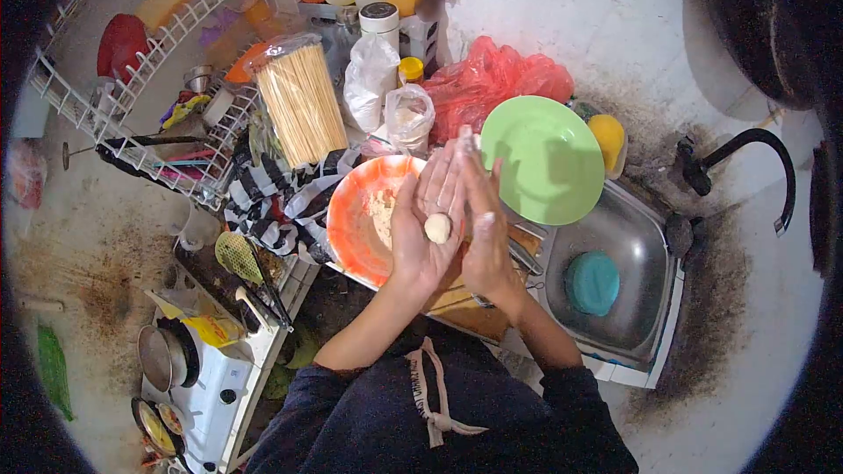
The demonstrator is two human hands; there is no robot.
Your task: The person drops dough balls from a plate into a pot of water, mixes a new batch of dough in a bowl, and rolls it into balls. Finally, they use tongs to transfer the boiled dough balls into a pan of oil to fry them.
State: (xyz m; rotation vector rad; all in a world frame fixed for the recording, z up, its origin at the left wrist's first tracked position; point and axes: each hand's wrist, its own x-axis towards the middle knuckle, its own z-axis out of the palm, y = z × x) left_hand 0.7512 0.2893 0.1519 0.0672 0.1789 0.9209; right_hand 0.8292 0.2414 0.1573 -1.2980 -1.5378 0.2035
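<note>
A small pale dough ball (437, 228) rests on the open palm of my left hand (421, 241), whose fingers are stretched out. Beside it, my right hand (481, 233) is held edge-on with its fingers extended and whitish residue on the fingertips; nothing shows in its grasp. The fingers of both hands are close together at the top. Behind my left hand is an orange and white bowl (347, 219) with crumbly pale dough (380, 211) in it. A green plate (544, 158) lies to the upper right of my right hand.
A steel sink (639, 246) holding a teal bowl (593, 283) is at the right, under a black faucet (751, 142). Bagged skewers (301, 105), a red plastic bag (492, 79) and a dish rack (132, 136) stand behind. A stove (215, 395) is at lower left.
</note>
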